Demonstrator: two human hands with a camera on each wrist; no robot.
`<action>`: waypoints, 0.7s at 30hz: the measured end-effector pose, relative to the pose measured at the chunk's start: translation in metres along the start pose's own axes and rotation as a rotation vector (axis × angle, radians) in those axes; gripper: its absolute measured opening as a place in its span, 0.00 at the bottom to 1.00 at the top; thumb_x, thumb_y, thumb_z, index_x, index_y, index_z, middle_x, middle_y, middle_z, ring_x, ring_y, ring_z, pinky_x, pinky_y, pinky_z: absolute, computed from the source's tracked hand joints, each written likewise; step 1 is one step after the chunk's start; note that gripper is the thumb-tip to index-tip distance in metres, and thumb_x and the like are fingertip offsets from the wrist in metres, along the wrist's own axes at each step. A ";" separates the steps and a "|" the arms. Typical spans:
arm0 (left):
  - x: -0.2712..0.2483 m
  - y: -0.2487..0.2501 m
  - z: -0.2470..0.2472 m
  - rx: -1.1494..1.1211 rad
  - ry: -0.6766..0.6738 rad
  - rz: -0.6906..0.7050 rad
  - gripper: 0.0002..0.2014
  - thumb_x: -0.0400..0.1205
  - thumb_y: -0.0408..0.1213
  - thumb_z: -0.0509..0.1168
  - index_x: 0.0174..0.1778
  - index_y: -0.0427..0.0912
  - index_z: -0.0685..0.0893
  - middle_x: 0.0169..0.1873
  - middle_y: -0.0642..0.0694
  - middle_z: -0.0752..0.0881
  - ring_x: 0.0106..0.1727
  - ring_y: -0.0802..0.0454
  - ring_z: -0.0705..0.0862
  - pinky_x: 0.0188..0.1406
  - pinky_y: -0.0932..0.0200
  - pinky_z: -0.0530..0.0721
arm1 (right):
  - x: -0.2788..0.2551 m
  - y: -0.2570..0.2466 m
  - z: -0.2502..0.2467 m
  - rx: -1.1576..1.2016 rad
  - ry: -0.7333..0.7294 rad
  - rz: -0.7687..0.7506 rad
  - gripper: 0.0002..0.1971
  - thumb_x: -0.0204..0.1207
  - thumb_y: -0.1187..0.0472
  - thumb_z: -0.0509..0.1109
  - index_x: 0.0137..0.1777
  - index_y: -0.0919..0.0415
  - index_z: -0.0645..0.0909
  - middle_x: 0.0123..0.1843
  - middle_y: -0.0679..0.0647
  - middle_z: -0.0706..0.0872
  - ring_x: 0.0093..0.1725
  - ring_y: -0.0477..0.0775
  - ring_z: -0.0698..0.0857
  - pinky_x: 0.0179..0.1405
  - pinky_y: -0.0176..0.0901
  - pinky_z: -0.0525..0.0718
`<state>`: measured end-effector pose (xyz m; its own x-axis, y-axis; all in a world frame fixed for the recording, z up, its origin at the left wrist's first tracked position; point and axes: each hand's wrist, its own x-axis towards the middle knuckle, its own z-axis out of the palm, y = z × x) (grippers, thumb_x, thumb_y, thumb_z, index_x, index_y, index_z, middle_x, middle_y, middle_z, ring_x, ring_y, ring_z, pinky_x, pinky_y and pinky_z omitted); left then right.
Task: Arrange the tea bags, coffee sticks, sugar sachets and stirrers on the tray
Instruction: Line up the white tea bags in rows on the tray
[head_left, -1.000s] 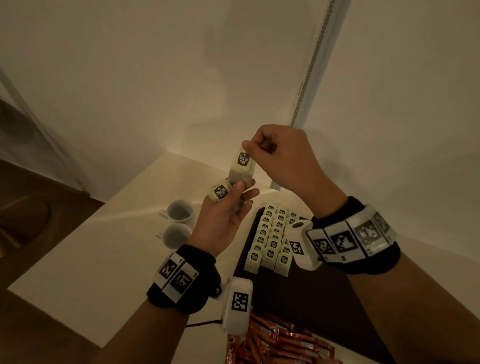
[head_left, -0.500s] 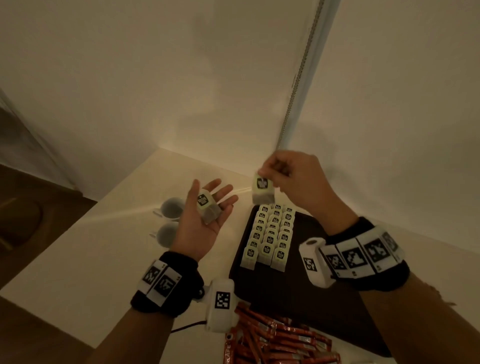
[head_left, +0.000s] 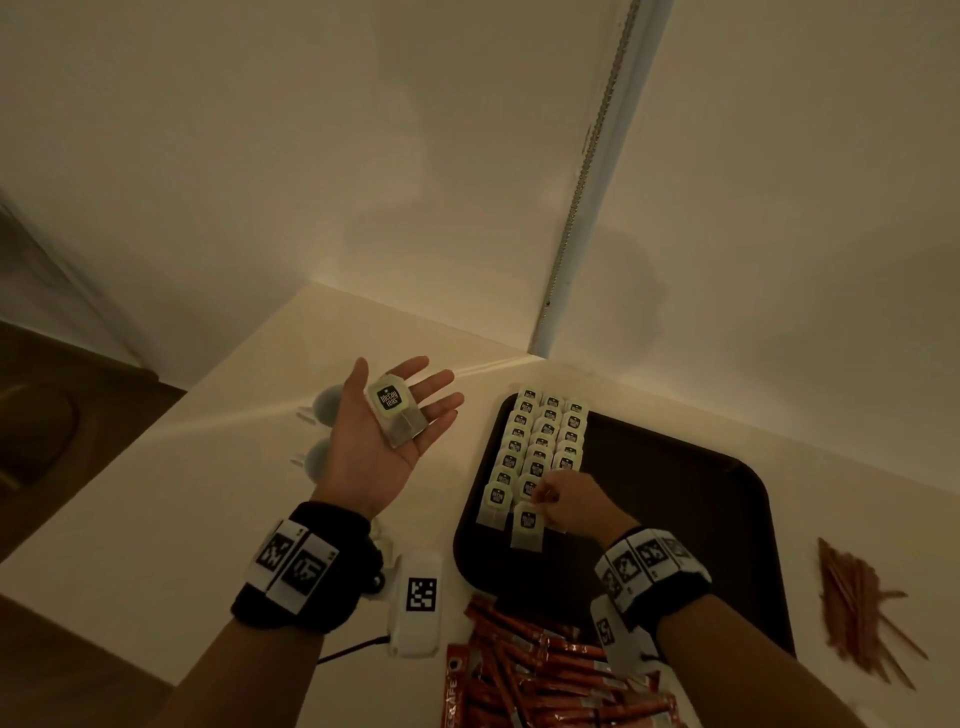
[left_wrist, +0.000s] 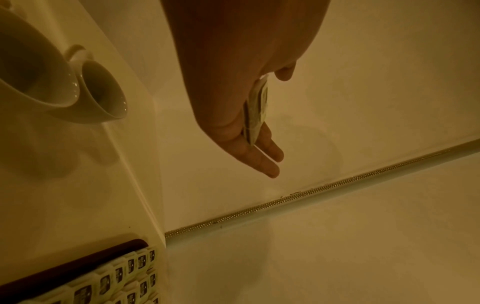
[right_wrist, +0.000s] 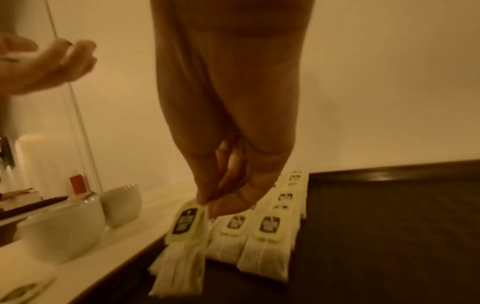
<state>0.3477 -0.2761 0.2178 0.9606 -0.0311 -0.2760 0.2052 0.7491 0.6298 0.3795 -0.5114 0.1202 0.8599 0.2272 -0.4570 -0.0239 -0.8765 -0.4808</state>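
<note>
The setting reads as a hospitality beverage station, such as a hotel-room or guest-lounge refreshment corner. Evidence: a pale counter (head_left: 171, 499) fitted into a corner between plain cream walls, lit by warm, dim light. A dark serving tray (head_left: 691, 499) sits on the counter and carries rows of tagged tea bags (head_left: 545, 441) laid in three columns. Two white ceramic cups (left_wrist: 101, 92) stand just beside the tray. A pile of orange coffee sticks (head_left: 545, 675) lies at the near edge of the tray, and a loose heap of thin brown stirrers (head_left: 857, 608) lies on the counter to the right of it.
</note>
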 end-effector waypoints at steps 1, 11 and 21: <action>0.000 0.000 -0.001 0.001 0.004 0.000 0.29 0.85 0.60 0.46 0.59 0.41 0.82 0.52 0.39 0.90 0.50 0.41 0.90 0.46 0.53 0.89 | 0.004 0.004 0.004 -0.007 0.034 0.015 0.06 0.78 0.64 0.68 0.52 0.62 0.83 0.58 0.58 0.85 0.56 0.52 0.83 0.52 0.36 0.78; 0.006 -0.001 -0.008 -0.025 -0.008 -0.006 0.31 0.84 0.62 0.44 0.61 0.40 0.80 0.52 0.36 0.89 0.48 0.39 0.90 0.41 0.52 0.90 | 0.028 0.017 0.026 0.065 0.163 0.096 0.07 0.76 0.64 0.67 0.50 0.66 0.84 0.55 0.61 0.87 0.56 0.56 0.85 0.55 0.40 0.79; 0.013 -0.005 -0.003 0.215 -0.074 -0.118 0.40 0.78 0.71 0.36 0.71 0.45 0.70 0.52 0.30 0.88 0.49 0.32 0.89 0.39 0.50 0.89 | 0.004 -0.058 -0.030 0.425 0.527 -0.313 0.03 0.78 0.57 0.69 0.48 0.54 0.82 0.44 0.47 0.80 0.40 0.37 0.77 0.40 0.25 0.73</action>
<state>0.3581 -0.2779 0.2088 0.9372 -0.1638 -0.3079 0.3440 0.5797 0.7387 0.3993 -0.4722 0.1693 0.9868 0.1119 0.1172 0.1594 -0.5400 -0.8265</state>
